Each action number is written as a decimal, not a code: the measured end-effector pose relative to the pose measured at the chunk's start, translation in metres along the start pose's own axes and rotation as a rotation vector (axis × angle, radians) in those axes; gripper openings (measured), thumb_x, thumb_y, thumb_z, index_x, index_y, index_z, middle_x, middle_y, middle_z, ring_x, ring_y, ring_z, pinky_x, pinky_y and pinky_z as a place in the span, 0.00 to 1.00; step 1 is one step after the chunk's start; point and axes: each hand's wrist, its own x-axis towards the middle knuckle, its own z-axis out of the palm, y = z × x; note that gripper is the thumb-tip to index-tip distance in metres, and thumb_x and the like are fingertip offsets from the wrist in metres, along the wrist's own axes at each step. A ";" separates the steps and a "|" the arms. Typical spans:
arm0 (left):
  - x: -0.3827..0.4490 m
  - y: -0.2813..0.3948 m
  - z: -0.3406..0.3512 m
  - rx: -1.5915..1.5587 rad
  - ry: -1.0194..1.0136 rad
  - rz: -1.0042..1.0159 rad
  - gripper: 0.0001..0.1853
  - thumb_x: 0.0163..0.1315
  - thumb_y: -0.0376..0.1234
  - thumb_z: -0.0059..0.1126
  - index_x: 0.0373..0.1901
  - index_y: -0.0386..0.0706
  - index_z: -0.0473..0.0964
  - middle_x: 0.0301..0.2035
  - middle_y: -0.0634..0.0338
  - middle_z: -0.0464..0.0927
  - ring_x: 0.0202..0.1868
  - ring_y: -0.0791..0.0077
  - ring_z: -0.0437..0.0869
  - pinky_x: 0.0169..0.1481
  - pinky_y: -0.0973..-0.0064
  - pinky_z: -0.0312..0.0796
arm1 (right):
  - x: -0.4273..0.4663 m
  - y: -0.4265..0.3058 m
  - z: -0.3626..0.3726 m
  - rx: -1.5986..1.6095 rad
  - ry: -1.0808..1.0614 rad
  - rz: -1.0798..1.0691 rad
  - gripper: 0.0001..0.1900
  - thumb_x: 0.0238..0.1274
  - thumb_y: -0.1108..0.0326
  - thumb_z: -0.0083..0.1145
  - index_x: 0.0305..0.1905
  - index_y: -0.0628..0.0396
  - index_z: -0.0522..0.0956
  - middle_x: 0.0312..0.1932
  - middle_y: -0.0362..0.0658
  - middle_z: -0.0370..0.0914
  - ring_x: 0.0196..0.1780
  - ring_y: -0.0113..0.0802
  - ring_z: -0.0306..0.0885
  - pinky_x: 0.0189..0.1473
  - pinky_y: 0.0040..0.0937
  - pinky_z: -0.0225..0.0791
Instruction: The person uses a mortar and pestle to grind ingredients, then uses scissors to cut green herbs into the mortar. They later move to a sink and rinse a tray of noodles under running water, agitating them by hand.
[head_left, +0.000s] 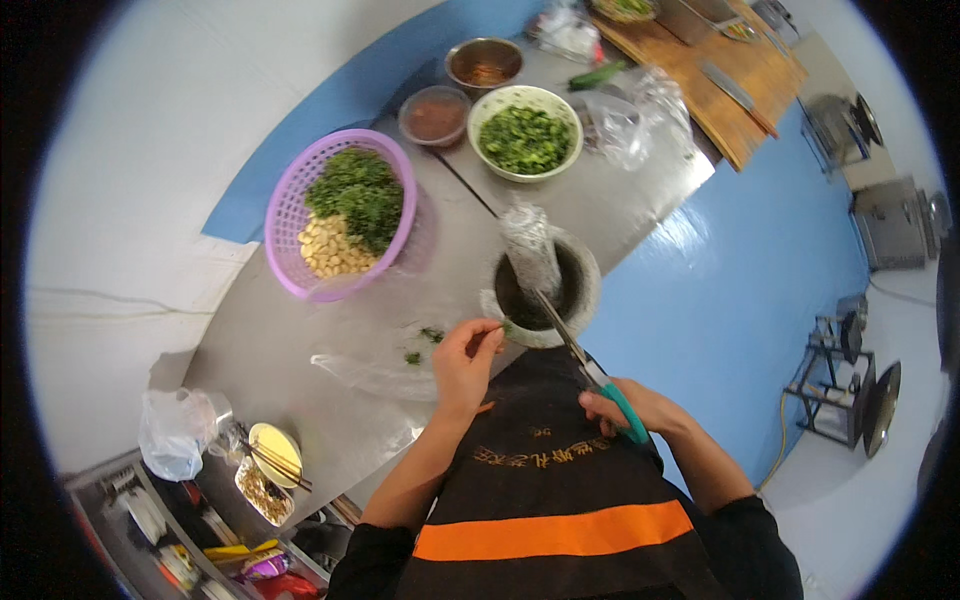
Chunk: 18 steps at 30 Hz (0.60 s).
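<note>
A grey stone mortar (583, 259) stands at the edge of the steel table, with a thick stone pestle (529, 244) leaning in it. My right hand (637, 409) grips a pair of scissors (566, 330) by its teal handle. The blades reach over the near rim, and their tips overlap the foot of the pestle. At the mortar's left rim, my left hand (466, 367) pinches a small sprig of green herb (506, 328) between thumb and fingers. Herb scraps (430, 334) lie on the table left of that hand, near a clear plastic bag (375, 379).
A purple basket (409, 217) holds green herbs and peeled garlic cloves. Behind the mortar are a bowl of chopped greens (525, 141), a tub of reddish paste (435, 116) and a metal bowl (484, 64). A knife (727, 86) rests on the wooden board (675, 52).
</note>
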 end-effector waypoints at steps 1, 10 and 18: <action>0.000 -0.006 -0.011 0.038 0.084 0.038 0.05 0.60 0.24 0.58 0.37 0.33 0.78 0.29 0.58 0.79 0.30 0.78 0.81 0.37 0.81 0.74 | 0.003 0.001 -0.001 -0.010 -0.013 -0.030 0.26 0.62 0.43 0.55 0.42 0.61 0.75 0.28 0.46 0.75 0.32 0.32 0.75 0.33 0.31 0.67; -0.012 -0.083 -0.100 0.555 0.200 0.094 0.16 0.50 0.29 0.65 0.43 0.43 0.77 0.57 0.47 0.66 0.55 0.53 0.73 0.55 0.61 0.70 | 0.051 -0.082 0.054 -0.269 0.008 -0.484 0.21 0.54 0.55 0.64 0.42 0.64 0.74 0.35 0.54 0.77 0.39 0.46 0.77 0.42 0.40 0.68; -0.077 -0.102 -0.088 0.309 0.105 -0.016 0.13 0.55 0.27 0.60 0.43 0.39 0.76 0.44 0.48 0.76 0.41 0.57 0.81 0.44 0.69 0.75 | 0.239 -0.232 0.083 -1.125 0.641 -0.582 0.22 0.52 0.51 0.60 0.41 0.63 0.78 0.46 0.54 0.74 0.51 0.49 0.75 0.40 0.39 0.76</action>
